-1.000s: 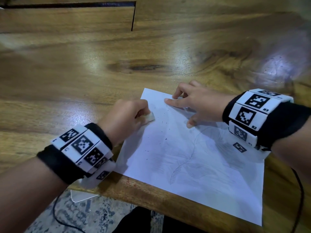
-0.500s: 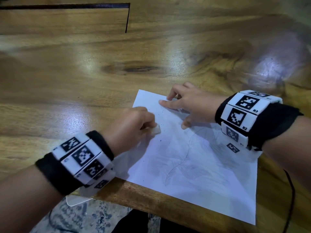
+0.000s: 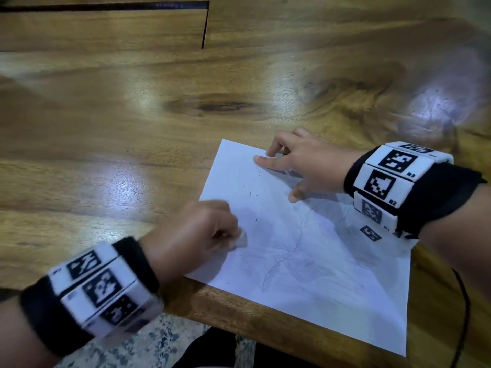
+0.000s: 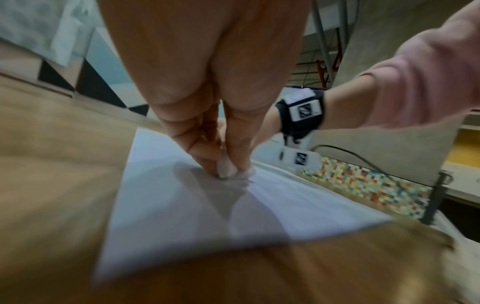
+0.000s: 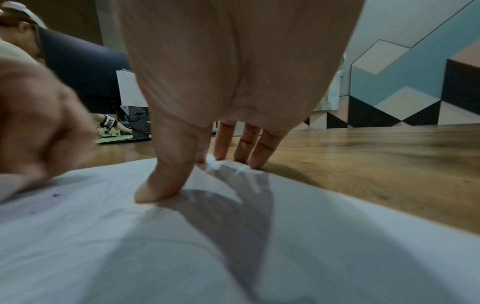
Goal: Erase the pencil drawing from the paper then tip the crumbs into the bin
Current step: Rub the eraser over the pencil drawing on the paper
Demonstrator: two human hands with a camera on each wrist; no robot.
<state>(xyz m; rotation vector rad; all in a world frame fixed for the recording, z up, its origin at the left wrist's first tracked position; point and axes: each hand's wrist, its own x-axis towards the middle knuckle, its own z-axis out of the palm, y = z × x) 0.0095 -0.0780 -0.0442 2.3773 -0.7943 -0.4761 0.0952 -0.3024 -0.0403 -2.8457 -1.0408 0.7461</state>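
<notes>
Head view, lower left: left hand (image 3: 198,229) blurred, fingers curled, pinching a small white eraser (image 3: 240,239) whose tip points right and touches the paper (image 3: 332,288) near its left edge; left wrist view shows the eraser (image 4: 226,167) squeezed between thumb and fingers, pressed down on the sheet. Paper lies at centre to lower right on the wooden table (image 3: 106,128), long axis running from upper left to lower right, near corner overhanging the table edge. Faint pencil drawing (image 3: 287,258) of a leaf at mid-sheet, with dark crumbs (image 3: 256,220) scattered at upper left of the sheet. Upper right: right hand (image 3: 305,166) spread, fingertips (image 5: 149,193) pressing the paper's far edge flat, holding nothing.
</notes>
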